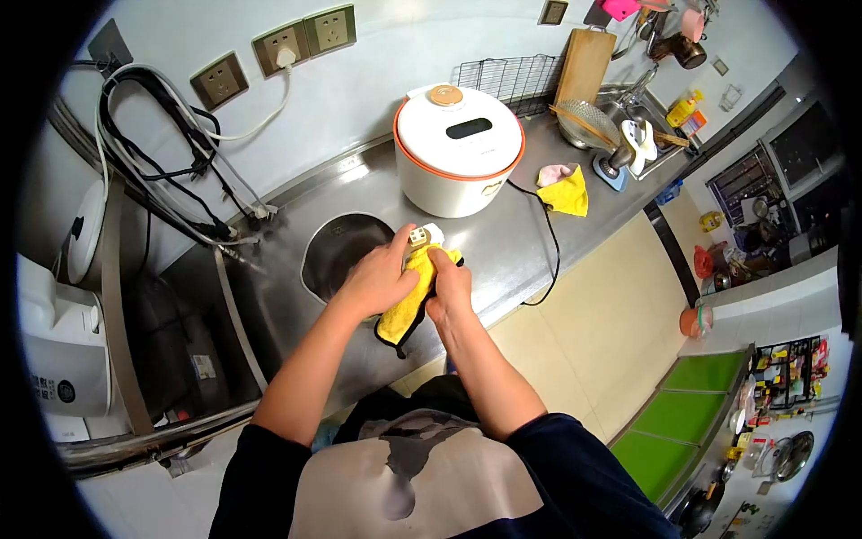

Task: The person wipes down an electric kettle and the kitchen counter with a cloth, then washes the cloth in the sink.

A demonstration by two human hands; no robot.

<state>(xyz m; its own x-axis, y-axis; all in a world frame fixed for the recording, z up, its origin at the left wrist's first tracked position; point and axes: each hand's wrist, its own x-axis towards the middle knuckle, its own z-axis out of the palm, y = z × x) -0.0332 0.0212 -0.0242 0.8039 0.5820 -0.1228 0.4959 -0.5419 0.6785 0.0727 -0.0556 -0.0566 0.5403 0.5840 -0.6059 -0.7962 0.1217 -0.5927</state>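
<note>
We are at a steel counter (pixel 507 256) along a white wall (pixel 386 54), its front edge passing just ahead of our body. Nearest, we hold a yellow cloth with black trim (pixel 406 310) over the counter near that edge, a small pale piece (pixel 418 237) showing at its far end. Our left hand (pixel 382 277) curls over the cloth's left side, index finger stretched towards the piece; our right hand (pixel 451 286) grips the other side, thumb pressed on top. The cloth's long axis slants from near left to far right between our hands, the piece pointing away from us. Our left hand is nearer the dark round pot (pixel 334 256), which lies just beside it. Beyond, towards the back edge, stands a lidded white cooker (pixel 458 184), its black cord (pixel 555 247) crossing the front edge. Right of it lies a yellow and pink cloth (pixel 564 190); at the far right end is the sink (pixel 639 112). Behind, sockets (pixel 220 81) line the wall. Our fingers hide the pot's right rim and much of the piece, so we cannot tell what it is, nor see all our fingertips.
</note>
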